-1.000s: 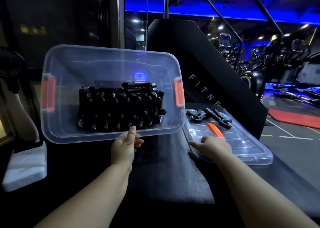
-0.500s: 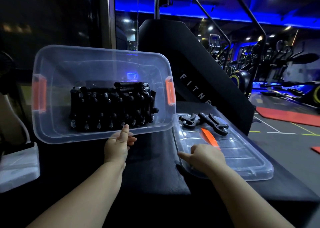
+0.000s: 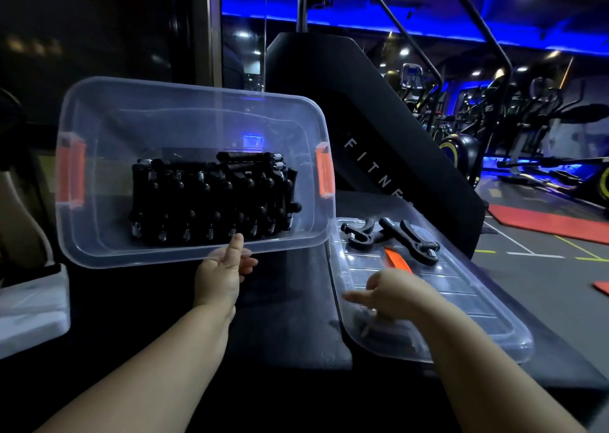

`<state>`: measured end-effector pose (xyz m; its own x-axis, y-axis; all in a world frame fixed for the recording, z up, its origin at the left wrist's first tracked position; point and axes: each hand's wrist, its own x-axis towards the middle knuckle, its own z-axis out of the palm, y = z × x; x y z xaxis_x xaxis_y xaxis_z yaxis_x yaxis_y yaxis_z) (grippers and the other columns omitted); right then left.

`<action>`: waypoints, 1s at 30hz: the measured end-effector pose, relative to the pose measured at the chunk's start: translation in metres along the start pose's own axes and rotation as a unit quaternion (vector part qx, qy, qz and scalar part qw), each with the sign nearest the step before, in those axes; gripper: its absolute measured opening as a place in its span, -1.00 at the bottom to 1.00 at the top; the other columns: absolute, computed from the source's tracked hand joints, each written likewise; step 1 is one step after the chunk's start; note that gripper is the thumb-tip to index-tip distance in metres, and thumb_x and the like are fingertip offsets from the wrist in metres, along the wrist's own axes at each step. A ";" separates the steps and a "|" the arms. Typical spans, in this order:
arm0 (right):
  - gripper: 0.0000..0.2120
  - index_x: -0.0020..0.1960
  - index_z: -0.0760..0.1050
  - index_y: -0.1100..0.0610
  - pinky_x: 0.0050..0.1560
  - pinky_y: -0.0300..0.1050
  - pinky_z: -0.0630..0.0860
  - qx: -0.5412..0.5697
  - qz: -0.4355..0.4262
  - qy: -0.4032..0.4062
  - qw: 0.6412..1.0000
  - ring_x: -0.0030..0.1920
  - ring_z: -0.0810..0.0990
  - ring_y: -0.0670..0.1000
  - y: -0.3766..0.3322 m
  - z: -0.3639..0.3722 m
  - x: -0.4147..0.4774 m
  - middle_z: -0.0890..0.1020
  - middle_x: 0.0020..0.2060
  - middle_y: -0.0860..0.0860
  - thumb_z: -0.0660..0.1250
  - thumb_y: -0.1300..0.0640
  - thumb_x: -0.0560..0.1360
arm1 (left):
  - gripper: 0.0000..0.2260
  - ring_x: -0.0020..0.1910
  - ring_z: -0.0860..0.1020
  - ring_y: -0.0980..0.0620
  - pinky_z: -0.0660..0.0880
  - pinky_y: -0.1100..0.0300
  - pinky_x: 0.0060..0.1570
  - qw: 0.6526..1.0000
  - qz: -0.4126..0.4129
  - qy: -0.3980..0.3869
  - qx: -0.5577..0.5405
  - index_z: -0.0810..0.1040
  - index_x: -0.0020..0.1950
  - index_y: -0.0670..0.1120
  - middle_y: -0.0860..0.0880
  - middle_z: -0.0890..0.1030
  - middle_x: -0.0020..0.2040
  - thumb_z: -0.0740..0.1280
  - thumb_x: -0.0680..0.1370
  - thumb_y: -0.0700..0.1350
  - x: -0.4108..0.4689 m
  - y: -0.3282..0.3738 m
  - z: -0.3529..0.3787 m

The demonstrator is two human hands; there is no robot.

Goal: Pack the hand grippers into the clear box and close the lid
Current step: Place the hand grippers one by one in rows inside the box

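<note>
My left hand [image 3: 219, 278] grips the near rim of the clear box [image 3: 184, 103], thumb [image 3: 235, 246] pressed up against the inside of the wall and my fingers [image 3: 248, 264] curled beneath the rim. The box is tipped up on its far side so its opening faces me. The packed hand grippers [image 3: 211, 202] sit in a dense black block just beyond my thumb, low in the box. 1 orange latch [image 3: 324, 174] shows on the end right of my fingers, another [image 3: 71, 172] on the end well to the left. My right hand [image 3: 395, 296] is over the near left part of the lid [image 3: 461, 301], which lies flat on the dark textured surface [image 3: 290, 317] beside the box. That hand is blurred, with 1 finger pointing left, and I cannot tell whether the fingers have hold of the lid. Beyond them, on the lid's far end, lie 2 loose hand grippers [image 3: 408, 238], with an orange strip [image 3: 397, 259] between them and my right hand. A white block [image 3: 29, 314] rests well left of my left hand.
</note>
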<state>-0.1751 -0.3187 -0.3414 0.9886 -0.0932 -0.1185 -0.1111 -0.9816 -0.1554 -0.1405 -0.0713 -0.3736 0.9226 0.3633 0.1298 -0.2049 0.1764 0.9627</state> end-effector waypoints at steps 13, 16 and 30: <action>-0.21 0.48 0.22 0.09 0.43 0.04 0.17 0.078 0.156 0.155 0.973 0.46 0.19 0.18 0.098 -0.005 0.110 0.31 0.44 0.13 0.16 -0.40 0.45 | -0.68 -0.33 0.52 0.08 0.40 0.22 -0.25 1.000 0.007 0.010 -0.002 0.56 -0.19 -0.15 -0.05 0.60 -0.34 0.26 0.57 0.07 0.003 -0.001 0.002; -0.14 0.52 0.12 0.00 0.45 0.13 0.15 0.090 0.170 0.139 0.971 0.49 0.12 0.15 0.098 0.002 0.113 0.23 0.50 0.08 0.19 -0.45 0.39 | -0.68 -0.33 0.52 0.08 0.41 0.23 -0.25 1.000 0.009 0.011 0.000 0.57 -0.19 -0.16 -0.05 0.60 -0.34 0.26 0.57 0.07 0.003 -0.001 0.003; -0.11 0.37 0.32 -0.09 0.38 0.24 0.15 -0.046 0.158 0.071 0.984 0.42 0.28 0.15 0.061 -0.007 0.089 0.37 0.39 0.11 0.09 -0.61 0.23 | -0.70 -0.35 0.50 0.08 0.39 0.24 -0.27 1.000 0.005 0.010 -0.002 0.54 -0.23 -0.13 -0.04 0.58 -0.36 0.25 0.58 0.04 0.001 0.002 0.003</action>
<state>-0.0934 -0.3878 -0.3547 0.9107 -0.4129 -0.0068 -0.4128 -0.9098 -0.0429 -0.1390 -0.0732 -0.3711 0.9139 0.3828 0.1352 -0.2156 0.1753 0.9606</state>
